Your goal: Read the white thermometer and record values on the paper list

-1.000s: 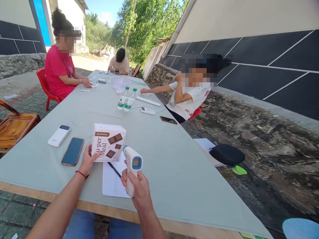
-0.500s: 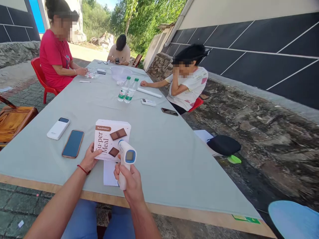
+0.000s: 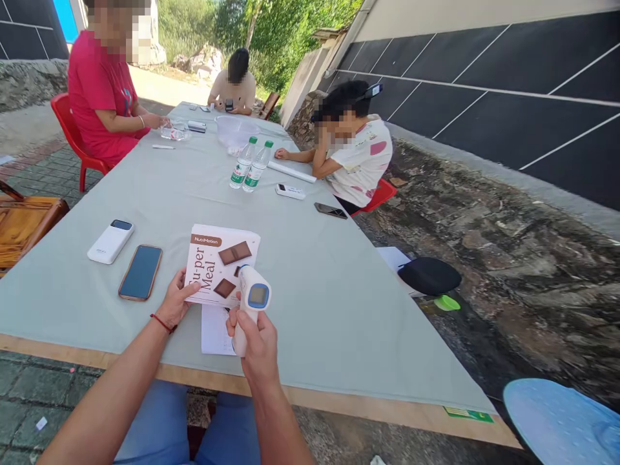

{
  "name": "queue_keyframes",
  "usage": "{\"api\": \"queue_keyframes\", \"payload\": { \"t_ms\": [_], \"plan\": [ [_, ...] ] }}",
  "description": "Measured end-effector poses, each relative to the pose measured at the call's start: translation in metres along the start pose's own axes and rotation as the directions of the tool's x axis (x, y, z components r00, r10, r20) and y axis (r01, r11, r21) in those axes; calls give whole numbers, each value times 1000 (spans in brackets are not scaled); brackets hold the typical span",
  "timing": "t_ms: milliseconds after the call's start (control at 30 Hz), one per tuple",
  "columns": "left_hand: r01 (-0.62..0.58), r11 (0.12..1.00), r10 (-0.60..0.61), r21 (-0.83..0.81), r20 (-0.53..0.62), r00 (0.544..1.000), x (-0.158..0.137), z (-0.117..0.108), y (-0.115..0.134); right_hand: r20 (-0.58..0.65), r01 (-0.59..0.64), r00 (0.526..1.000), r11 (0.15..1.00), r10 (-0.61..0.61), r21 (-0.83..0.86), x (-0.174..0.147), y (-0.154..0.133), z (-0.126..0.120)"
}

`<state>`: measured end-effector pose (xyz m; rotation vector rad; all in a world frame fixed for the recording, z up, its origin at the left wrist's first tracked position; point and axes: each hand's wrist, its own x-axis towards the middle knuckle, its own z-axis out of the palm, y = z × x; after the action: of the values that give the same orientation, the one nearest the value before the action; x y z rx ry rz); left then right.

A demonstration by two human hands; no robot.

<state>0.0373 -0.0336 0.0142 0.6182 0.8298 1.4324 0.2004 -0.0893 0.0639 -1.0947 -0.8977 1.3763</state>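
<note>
My left hand grips the lower left corner of a white box printed with brown chocolate pieces and the words "Su-per Meal". My right hand is wrapped round the handle of a white infrared thermometer, its small grey screen with a blue rim facing me. The thermometer's front end overlaps the box's right side; whether they touch I cannot tell. Under the box, a printed paper sheet lies partly covered on the table. Left of the box a dark-screened phone and a white power bank lie flat.
On the grey-covered table stand two water bottles and a clear plastic basin. Beyond are a white device and another phone. Three people sit around the table. A blue round seat stands at lower right.
The box and the thermometer have shifted slightly right in the picture, both still held. The person on the right has leaned further forward and left. The camera view has tilted slightly.
</note>
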Motion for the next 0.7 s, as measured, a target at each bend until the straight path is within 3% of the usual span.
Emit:
{"api": "queue_keyframes", "payload": {
  "t_ms": [233, 700],
  "plan": [
    [12, 1000, -12, 4, -30, 999, 1, 1, 3, 20, -33, 999, 999, 34, -40, -2, 8, -8],
    [37, 999, -37, -11, -57, 998, 2, 1, 2, 91, -70, 993, 995, 77, -74, -5, 25, 3]
  ]
}}
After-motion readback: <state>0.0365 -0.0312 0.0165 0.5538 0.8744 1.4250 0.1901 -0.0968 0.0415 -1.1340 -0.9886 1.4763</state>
